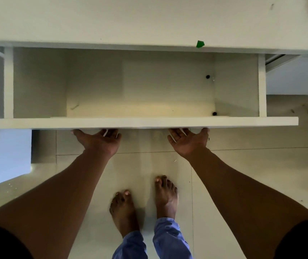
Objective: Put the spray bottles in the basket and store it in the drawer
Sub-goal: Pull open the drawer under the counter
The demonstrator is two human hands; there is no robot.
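A: Drawer [140,122]?
B: White, pulled out under the surface [112,21]. Two small dark knobs [207,77] on the inner right wall.
A: Grip?
B: Left hand [98,140] and right hand [187,141], palms up, fingers curled under the front panel, closed on its lower edge.
A: Beyond?
B: Green scrap [200,44] at the surface edge; bare feet [165,195] on tiled floor [242,174].

A white desk [149,19] top fills the upper view, a scrap of green tape [199,44] at its edge. Below, pale glossy floor tiles [252,165] reflect soft light.
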